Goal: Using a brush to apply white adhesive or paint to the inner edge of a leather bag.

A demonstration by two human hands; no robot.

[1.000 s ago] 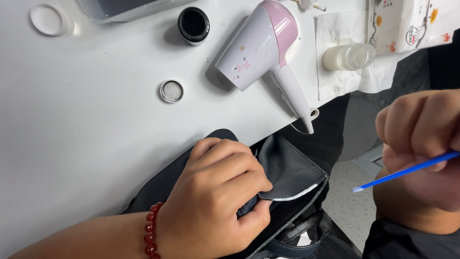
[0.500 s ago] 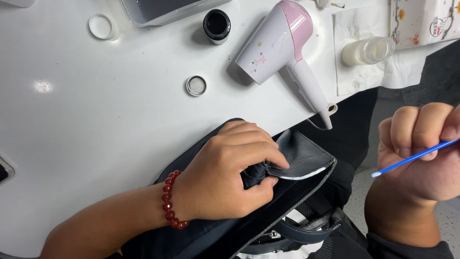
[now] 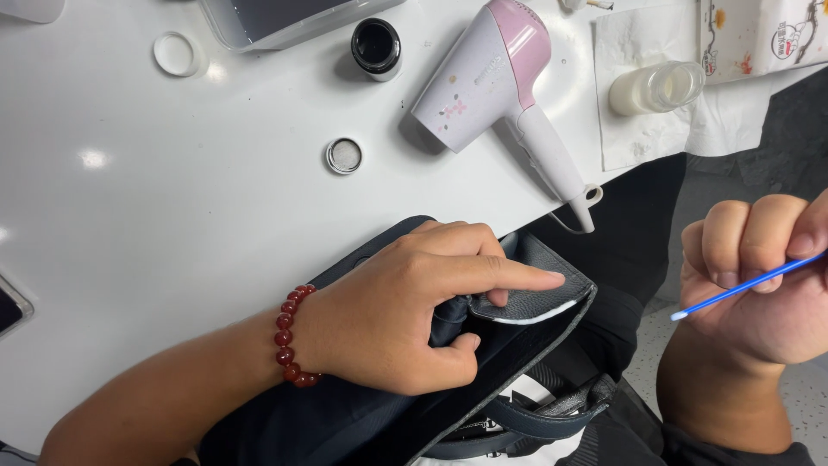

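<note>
A black leather bag (image 3: pixel 517 336) lies over the near edge of the white table (image 3: pixel 172 224). My left hand (image 3: pixel 405 311), with a red bead bracelet (image 3: pixel 289 336) on the wrist, pinches a grey flap (image 3: pixel 543 298) of the bag that has a white edge, the index finger stretched along it. My right hand (image 3: pixel 763 293) is off the table at the right, shut on a thin blue swab stick (image 3: pixel 737 287) whose tip points left toward the flap, a short way from it.
A pink and white hair dryer (image 3: pixel 504 86) lies at the table's far right. Near it are a small black jar (image 3: pixel 376 45), a round metal lid (image 3: pixel 344 155), a white cap (image 3: pixel 174 52), a clear bottle (image 3: pixel 655 86) on tissue, and a tray corner (image 3: pixel 276 22).
My left hand has shifted its hold on the bag flap, with the index finger now stretched out along it. My right hand with the blue stick stays at the right.
</note>
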